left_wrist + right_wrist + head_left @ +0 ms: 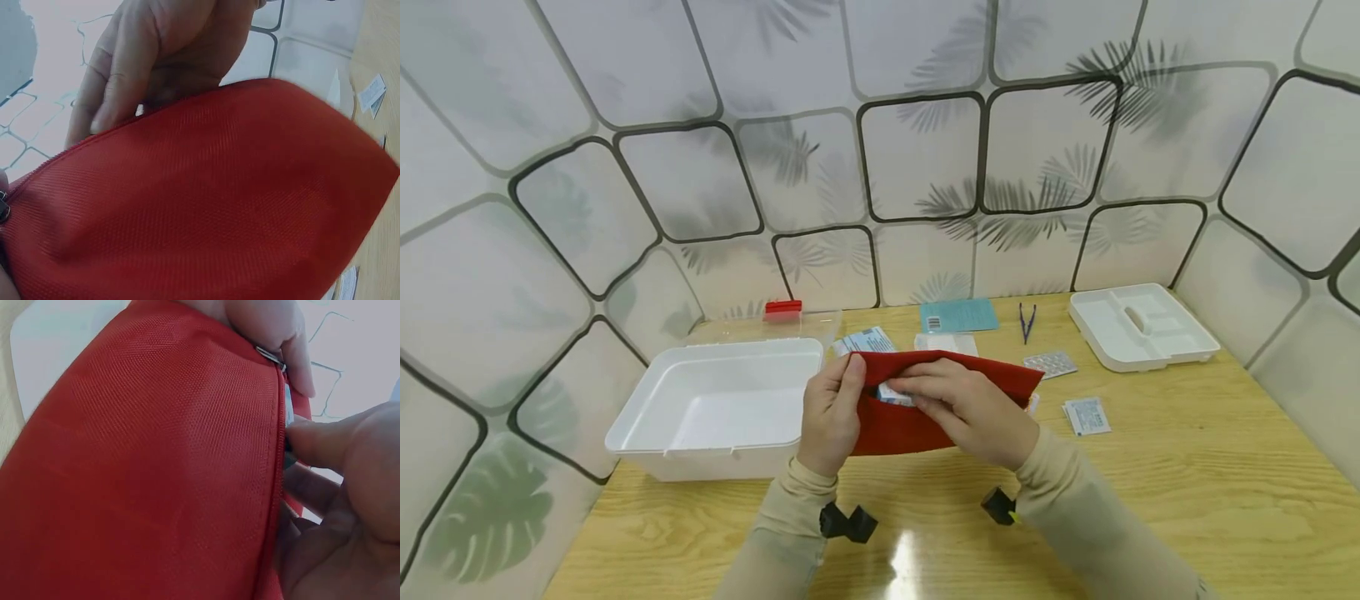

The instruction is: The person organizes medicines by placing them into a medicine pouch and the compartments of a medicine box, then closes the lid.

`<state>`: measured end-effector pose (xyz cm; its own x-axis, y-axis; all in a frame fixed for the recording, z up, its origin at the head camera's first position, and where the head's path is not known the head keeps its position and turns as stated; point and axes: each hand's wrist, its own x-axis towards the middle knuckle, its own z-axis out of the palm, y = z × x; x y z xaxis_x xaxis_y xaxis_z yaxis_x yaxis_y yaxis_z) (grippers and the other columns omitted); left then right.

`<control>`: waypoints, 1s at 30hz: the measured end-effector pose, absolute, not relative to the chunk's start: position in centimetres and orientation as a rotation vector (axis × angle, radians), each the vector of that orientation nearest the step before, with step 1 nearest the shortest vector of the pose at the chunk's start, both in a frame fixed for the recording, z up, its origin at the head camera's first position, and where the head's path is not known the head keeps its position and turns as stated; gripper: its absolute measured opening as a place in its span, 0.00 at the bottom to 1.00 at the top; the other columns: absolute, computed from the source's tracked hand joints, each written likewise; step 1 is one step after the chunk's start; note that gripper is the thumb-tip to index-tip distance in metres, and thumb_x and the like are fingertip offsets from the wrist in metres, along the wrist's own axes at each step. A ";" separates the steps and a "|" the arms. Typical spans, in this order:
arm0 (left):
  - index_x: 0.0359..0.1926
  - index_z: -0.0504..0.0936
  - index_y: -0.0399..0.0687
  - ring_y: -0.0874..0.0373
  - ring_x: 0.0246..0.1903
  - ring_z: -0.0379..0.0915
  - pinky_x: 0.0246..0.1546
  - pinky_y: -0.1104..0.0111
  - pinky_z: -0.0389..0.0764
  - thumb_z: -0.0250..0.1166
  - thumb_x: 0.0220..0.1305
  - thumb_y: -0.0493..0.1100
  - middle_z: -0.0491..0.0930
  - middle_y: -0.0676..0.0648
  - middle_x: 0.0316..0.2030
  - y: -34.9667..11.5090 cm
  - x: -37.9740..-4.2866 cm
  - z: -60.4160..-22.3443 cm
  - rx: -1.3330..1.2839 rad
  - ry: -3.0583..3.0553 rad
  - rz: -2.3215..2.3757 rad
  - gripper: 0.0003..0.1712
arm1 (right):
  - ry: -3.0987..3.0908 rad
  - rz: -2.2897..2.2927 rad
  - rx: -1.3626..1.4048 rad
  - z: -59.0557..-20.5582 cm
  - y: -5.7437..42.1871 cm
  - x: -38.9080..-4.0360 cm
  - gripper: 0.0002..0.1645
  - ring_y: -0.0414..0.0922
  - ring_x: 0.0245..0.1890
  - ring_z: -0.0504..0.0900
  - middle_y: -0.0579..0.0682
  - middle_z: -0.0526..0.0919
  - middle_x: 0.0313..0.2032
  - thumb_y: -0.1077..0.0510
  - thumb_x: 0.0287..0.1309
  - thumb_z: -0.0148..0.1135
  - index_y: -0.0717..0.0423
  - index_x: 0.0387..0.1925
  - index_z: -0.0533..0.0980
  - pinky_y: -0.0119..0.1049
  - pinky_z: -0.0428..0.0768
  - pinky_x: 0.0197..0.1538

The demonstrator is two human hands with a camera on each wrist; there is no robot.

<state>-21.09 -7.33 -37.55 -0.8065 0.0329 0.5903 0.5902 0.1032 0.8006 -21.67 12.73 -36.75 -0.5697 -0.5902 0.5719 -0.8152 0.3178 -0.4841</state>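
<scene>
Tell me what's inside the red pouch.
A blue-and-white item shows in the mouth of the pouch, partly covered by the right hand. The pouch hides anything deeper, so that cannot be seen.

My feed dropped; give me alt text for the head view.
The left hand grips a red pouch; the right hand reaches into its opening, over a small packet. On the wooden table, an open white box sits left, tweezers and a white tray right.

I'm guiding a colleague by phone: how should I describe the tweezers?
On the wooden table, look past the red pouch toward the patterned wall. The tweezers lie between the teal packet and the compartmented white tray. Unlike both neighbours, they form a slim, dark bluish V.
</scene>
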 end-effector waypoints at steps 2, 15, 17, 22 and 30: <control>0.37 0.82 0.32 0.56 0.33 0.75 0.32 0.69 0.76 0.49 0.74 0.38 0.82 0.40 0.32 -7.3 -21.1 -37.5 -0.616 -1.971 -1.755 0.17 | -2.306 1.156 1.230 -36.7 12.4 -21.5 0.17 0.39 0.48 0.78 0.43 0.81 0.49 0.63 0.63 0.60 0.53 0.53 0.79 0.36 0.80 0.48; 0.39 0.82 0.32 0.56 0.33 0.75 0.33 0.69 0.77 0.49 0.74 0.39 0.82 0.38 0.33 -7.1 -21.0 -37.3 -0.585 -1.965 -1.836 0.17 | -2.162 1.365 0.965 -37.5 10.8 -21.0 0.07 0.39 0.37 0.76 0.44 0.79 0.39 0.63 0.53 0.70 0.52 0.36 0.86 0.31 0.80 0.33; 0.39 0.82 0.32 0.56 0.32 0.75 0.31 0.69 0.77 0.49 0.74 0.40 0.81 0.37 0.32 -7.1 -21.0 -37.4 -0.585 -1.958 -1.864 0.18 | -2.167 1.334 0.941 -37.6 10.8 -21.0 0.07 0.38 0.34 0.76 0.43 0.79 0.37 0.63 0.53 0.70 0.52 0.36 0.86 0.30 0.78 0.30; 0.39 0.82 0.31 0.55 0.33 0.75 0.32 0.68 0.77 0.49 0.75 0.43 0.81 0.38 0.32 -7.4 -21.0 -37.2 -0.536 -1.956 -1.899 0.20 | -2.168 1.360 0.951 -37.6 10.7 -20.9 0.09 0.37 0.31 0.77 0.42 0.81 0.37 0.65 0.54 0.69 0.53 0.38 0.85 0.29 0.79 0.30; 0.41 0.80 0.34 0.51 0.31 0.78 0.31 0.62 0.80 0.50 0.73 0.54 0.82 0.45 0.32 -9.2 -21.2 -36.3 -0.264 -1.748 -2.125 0.25 | -1.969 1.283 0.898 -37.0 11.5 -21.1 0.08 0.40 0.37 0.79 0.45 0.83 0.37 0.67 0.53 0.68 0.56 0.36 0.84 0.28 0.78 0.37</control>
